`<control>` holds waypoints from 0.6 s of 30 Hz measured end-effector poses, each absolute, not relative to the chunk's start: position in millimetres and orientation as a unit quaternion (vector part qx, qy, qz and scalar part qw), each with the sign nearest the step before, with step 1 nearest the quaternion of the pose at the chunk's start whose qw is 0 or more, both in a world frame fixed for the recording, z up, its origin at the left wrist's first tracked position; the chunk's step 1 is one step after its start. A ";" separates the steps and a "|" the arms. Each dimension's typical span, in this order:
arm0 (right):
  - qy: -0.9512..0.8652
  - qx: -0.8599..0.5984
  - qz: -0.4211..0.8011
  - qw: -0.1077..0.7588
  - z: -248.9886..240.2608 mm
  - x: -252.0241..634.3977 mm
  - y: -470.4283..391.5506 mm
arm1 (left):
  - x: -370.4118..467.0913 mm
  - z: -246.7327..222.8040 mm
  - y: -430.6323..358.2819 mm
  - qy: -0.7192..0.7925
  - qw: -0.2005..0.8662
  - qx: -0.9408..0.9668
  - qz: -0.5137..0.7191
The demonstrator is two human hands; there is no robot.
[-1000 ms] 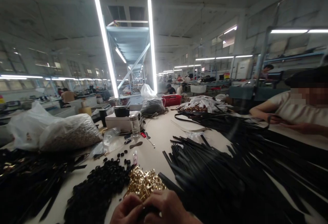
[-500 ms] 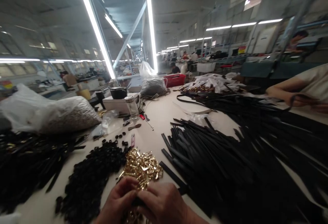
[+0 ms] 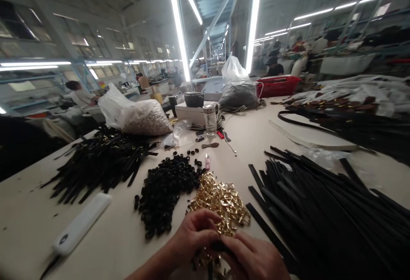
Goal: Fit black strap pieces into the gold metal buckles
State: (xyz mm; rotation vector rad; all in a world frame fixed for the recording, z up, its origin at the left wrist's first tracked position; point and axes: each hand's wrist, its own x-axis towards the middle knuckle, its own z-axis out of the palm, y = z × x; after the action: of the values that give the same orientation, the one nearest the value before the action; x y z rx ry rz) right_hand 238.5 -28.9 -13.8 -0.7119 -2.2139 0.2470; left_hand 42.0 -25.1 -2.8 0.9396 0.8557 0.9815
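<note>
— Two hands at the near edge of the worktop (image 3: 28, 211): what does each grip hold?
— Left hand (image 3: 195, 233) and right hand (image 3: 256, 258) meet fingertip to fingertip, both grips closed on one small dark piece (image 3: 219, 246). Its exact kind cannot be told. Gold buckles (image 3: 221, 203) lie heaped just beyond and partly under the fingers.
— Adjacent items?
— Black loops (image 3: 166, 186) in a pile touching the buckles on the left. Black straps (image 3: 320, 207) fanned out to the right, nearest strap just beside the right hand. White flat device (image 3: 81, 224) lies near left, apart from the piles.
— Further back?
— Second strap heap (image 3: 102, 164) at left. Mid-worktop: a clear jar (image 3: 210, 120) upright, a white box (image 3: 192, 111) with a dark bowl (image 3: 194, 99) on it, a filled plastic bag (image 3: 141, 115). Far end: red basket (image 3: 277, 86). Other people work at distant benches.
</note>
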 end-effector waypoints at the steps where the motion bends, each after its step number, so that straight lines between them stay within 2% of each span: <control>1: -0.874 -0.278 0.108 0.385 -13.4 239.1 -28.8 | 42.4 -2.7 -25.0 0.386 0.694 0.423 0.436; 7: -0.871 -0.314 0.134 0.354 -4.0 240.7 -30.3 | 33.6 -1.9 -21.6 0.406 0.654 0.467 0.435; 14: -0.818 -0.424 0.170 0.349 -9.0 251.5 -14.0 | 13.6 0.1 -4.0 0.467 0.537 0.420 0.563; 18: -0.775 -0.499 0.183 0.342 -19.6 257.2 2.2 | -1.3 -0.2 4.3 0.503 0.430 0.428 0.615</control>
State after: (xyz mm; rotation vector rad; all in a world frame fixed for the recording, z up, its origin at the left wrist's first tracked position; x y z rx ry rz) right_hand 257.2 2.2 -19.6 -1.2961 -2.0154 0.4747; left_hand -1.3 4.3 -0.2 1.0668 1.2554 1.5347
